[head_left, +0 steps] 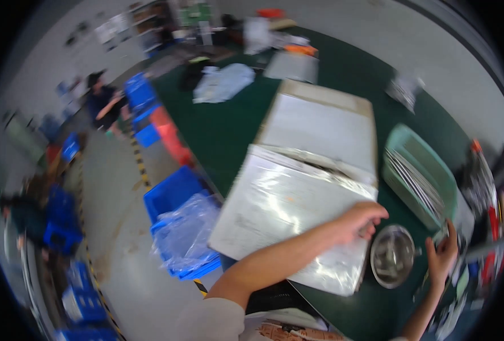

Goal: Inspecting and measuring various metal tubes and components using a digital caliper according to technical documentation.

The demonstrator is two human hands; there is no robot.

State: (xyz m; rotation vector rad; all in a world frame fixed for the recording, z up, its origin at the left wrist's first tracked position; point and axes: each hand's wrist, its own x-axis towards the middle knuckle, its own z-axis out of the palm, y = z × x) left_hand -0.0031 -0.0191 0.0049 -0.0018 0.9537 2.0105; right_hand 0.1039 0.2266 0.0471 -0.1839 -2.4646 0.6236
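Note:
An open ring binder or folder lies on the green table, with clear plastic sleeves over pale sheets (286,199) and a whitish back cover (320,122). Over the right edge of the sleeves is my left hand (361,223), its fingers curled in; whatever they hold, if anything, is hidden. Just right of it stands a round metal bowl (392,256) with small pieces inside that I cannot make out. My right hand (442,258) is beyond the bowl, thumb and fingers apart, close to the near end of a light green plastic basket (399,133) holding thin striped-looking strips.
Blue crates (175,190) stand left of the table, one with clear plastic film (186,230) over it. Plastic bags (223,82) lie on the far table (206,142). Tools and a red-capped bottle (477,149) crowd the right edge. Another person (104,102) sits at the far left.

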